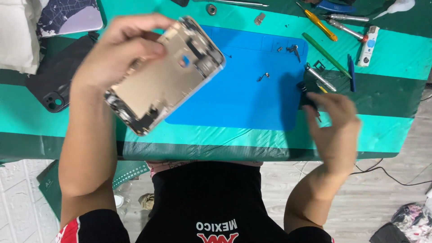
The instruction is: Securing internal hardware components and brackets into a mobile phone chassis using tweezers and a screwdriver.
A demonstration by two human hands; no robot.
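Note:
My left hand [119,54] grips an opened phone housing [166,76], gold inside with bare metal and dark parts, held tilted above the left edge of the blue work mat [252,81]. My right hand [335,126] is blurred at the mat's right edge, fingers closing on a small black part [307,94]. Tiny screws and a small bracket [264,76] lie loose on the mat.
Screwdrivers [319,22], a green pry stick [325,54], a blue pen-like tool [351,72] and a small white bottle [368,45] lie at the far right. A black phone case [54,85] and a patterned case [69,15] sit at the left. The table's front edge runs below my hands.

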